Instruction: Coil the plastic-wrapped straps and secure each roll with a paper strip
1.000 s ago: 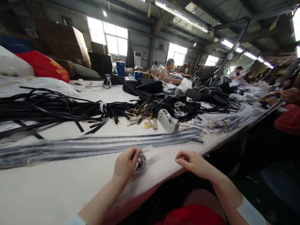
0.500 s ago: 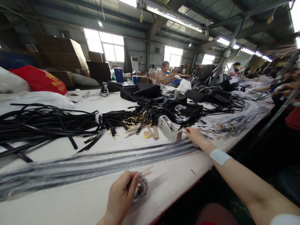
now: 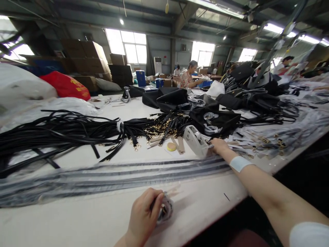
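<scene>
My left hand [image 3: 146, 214] is closed around a coiled strap [image 3: 166, 211] in clear plastic, held over the front of the table. A bit of metal glints inside the coil. Further back, my right hand [image 3: 220, 148] pinches at the front end of a pale grey tape dispenser [image 3: 197, 142]. Its fingertips meet at the adhesive tape's outlet, and the tape itself barely shows. Between the two hands, long dark straps in plastic sleeves [image 3: 115, 175] lie across the table.
A bundle of black straps [image 3: 64, 132] with gold clasps [image 3: 167, 127] spreads behind the sleeved straps. Near the dispenser lies a yellow roll [image 3: 171, 146]. Black bags [image 3: 172, 99] are heaped further back. A co-worker [image 3: 190, 75] sits beyond them. The table edge [image 3: 218, 216] runs diagonally at right.
The view has turned left, so everything sits further right in the picture. My right fingertips have come closer to the dispenser's front. The left hand keeps its hold on the coiled strap.
</scene>
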### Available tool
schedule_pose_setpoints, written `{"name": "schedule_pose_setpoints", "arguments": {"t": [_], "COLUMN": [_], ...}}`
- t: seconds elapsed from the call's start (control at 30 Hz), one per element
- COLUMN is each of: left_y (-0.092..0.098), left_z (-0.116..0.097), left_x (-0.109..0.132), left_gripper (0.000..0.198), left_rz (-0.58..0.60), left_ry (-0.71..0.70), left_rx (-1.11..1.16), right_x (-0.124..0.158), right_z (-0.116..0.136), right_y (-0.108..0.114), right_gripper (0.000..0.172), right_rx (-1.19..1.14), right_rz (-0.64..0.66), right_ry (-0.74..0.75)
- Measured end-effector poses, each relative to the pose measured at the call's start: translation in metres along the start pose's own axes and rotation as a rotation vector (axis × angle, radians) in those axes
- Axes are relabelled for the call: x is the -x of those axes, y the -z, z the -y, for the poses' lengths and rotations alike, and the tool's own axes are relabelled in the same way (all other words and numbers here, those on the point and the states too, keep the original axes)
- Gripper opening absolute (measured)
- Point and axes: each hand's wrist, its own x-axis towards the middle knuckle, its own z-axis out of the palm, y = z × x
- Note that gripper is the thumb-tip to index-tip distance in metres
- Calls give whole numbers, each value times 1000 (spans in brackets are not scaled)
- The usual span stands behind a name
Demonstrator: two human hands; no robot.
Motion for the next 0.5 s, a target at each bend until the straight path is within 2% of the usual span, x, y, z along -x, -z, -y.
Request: {"name": "schedule_pose_setpoints", "arguments": {"t": [0.17, 0.27, 0.4, 0.5], "left_y": [0, -1, 2, 7], "left_z": [-1, 0, -3, -18], "left_x": [1, 1, -3, 1], "left_gripper": [17, 20, 24, 27], "left_rz": [-4, -17, -18, 38], "left_ry": [32, 60, 102, 184], "left_rx": [-9, -9, 1, 31], "right_x": [29, 61, 125, 185], "right_z": [-15, -28, -32, -9], "right_y": [16, 30, 39, 29], "right_gripper": [22, 27, 35, 36], "right_rx": [-54, -132, -273, -430], "right_rz": [-244, -416, -566, -676], "right_ry": [-72, -139, -210, -201]}}
